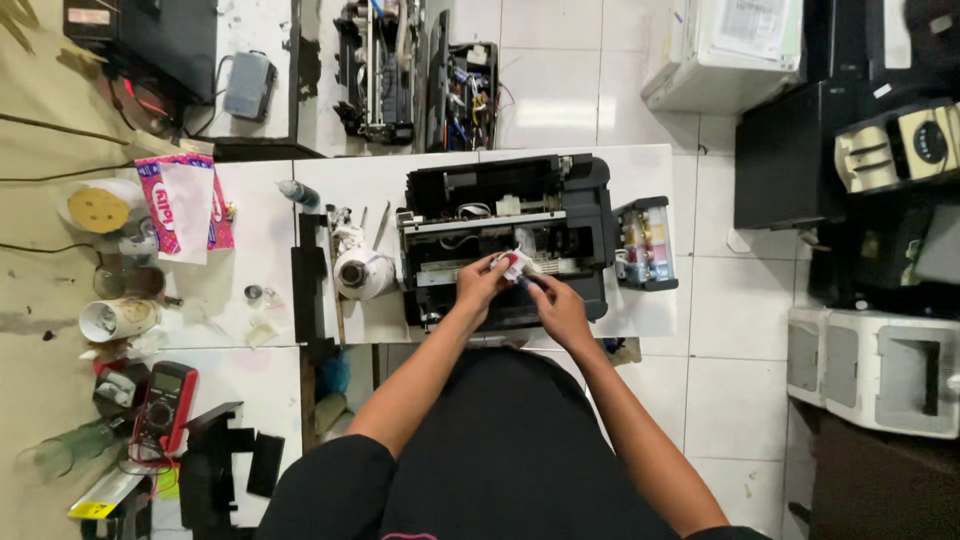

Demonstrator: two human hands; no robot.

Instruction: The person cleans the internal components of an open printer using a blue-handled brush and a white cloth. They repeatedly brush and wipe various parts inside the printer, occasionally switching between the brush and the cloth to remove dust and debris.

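Item, far left: red multimeter (165,405) lying near the bench edge, paper roll (362,273) crowding the printer's left side. Item, centre: I am watching the left hand (480,283) pinching a small white-and-red cartridge (517,265) above the opened printer (510,235); the right hand (557,308), fingers curled, is steadying it. Open floor lying rightward.

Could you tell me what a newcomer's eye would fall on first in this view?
First, the opened black printer at the table's centre, where the left hand and right hand meet on a small red-and-white part. Next, the ink tank unit on the printer's right side, and the red multimeter lower left.
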